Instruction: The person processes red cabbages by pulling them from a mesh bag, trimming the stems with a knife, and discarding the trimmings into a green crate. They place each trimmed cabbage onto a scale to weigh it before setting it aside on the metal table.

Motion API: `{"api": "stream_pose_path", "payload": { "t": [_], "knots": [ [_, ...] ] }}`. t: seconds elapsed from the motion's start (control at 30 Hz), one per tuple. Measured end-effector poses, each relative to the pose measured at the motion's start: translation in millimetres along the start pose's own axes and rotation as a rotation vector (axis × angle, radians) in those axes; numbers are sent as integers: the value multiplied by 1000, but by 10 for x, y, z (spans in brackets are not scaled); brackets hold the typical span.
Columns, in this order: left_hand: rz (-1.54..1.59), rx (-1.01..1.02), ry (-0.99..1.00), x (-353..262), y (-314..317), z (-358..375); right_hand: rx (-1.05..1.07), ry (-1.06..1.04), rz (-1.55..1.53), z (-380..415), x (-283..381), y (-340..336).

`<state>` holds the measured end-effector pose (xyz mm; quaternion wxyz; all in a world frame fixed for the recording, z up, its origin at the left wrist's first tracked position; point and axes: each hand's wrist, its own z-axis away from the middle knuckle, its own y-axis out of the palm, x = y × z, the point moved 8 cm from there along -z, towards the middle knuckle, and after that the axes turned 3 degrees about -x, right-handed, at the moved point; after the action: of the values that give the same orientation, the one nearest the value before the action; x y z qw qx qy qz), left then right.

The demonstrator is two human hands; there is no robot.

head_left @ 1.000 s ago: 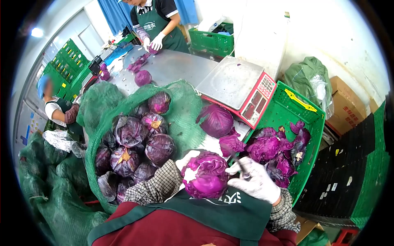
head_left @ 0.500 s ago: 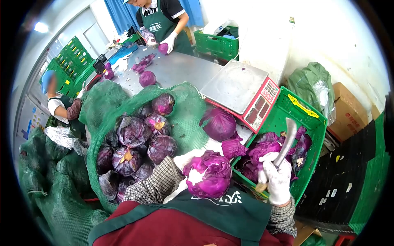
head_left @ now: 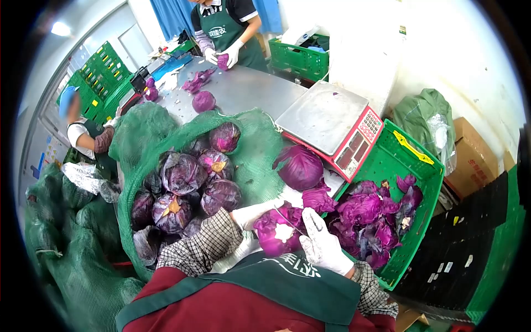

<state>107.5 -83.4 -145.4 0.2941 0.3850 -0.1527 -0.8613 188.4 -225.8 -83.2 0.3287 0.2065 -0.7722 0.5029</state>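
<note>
My gloved left hand (head_left: 256, 214) holds a trimmed red cabbage (head_left: 266, 235) close to my apron, its pale cut stem turned up and toward the right. My gloved right hand (head_left: 326, 246) grips a knife (head_left: 290, 223), whose thin blade lies edge-on against the cabbage near the stem; the handle is hidden in the glove. Just beyond the cabbage sit a larger red cabbage (head_left: 301, 169) and a loose purple leaf piece (head_left: 319, 198). Left of my left hand, a green mesh sack (head_left: 257, 160) lies open around several untrimmed red cabbages (head_left: 182, 174).
A green crate (head_left: 428, 207) with purple leaves (head_left: 365, 216) stands at my right. Behind it is a red-framed scale (head_left: 323, 119). Across the metal table (head_left: 249, 91) a co-worker (head_left: 221, 30) handles a small cabbage (head_left: 223, 61). Another person (head_left: 88, 135) stands at left beside full sacks (head_left: 83, 265).
My right hand has brought the knife from above the crate leftward onto the cabbage. The cabbage has shifted slightly and its stem now faces more to the right.
</note>
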Motion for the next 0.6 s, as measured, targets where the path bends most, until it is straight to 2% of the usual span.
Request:
{"api": "stream_pose_path", "payload": {
  "t": [0.1,0.23,0.27,0.37,0.43,0.47,0.5,0.53,0.6],
  "knots": [
    [-3,-9,88,-20,22,-46,23,37,56,-47,26,23],
    [63,-53,86,-52,116,29,51,111,131,-73,28,-3],
    [8,-43,112,-54,101,1,47,114,152,-76,30,-8],
    [-183,-20,176,-84,93,-41,-153,-45,108,-55,31,-131],
    [-344,-8,194,-192,265,84,-168,86,31,-76,-44,-244],
    [-410,14,264,-262,355,119,-183,59,21,-92,-31,-303],
    [-435,19,249,-265,376,111,-198,30,10,-114,-13,-359],
    [-461,22,236,-278,388,108,-253,-89,-51,-129,41,-395],
    [-503,6,230,-281,382,109,-183,14,-191,-127,161,-452]
  ]
}}
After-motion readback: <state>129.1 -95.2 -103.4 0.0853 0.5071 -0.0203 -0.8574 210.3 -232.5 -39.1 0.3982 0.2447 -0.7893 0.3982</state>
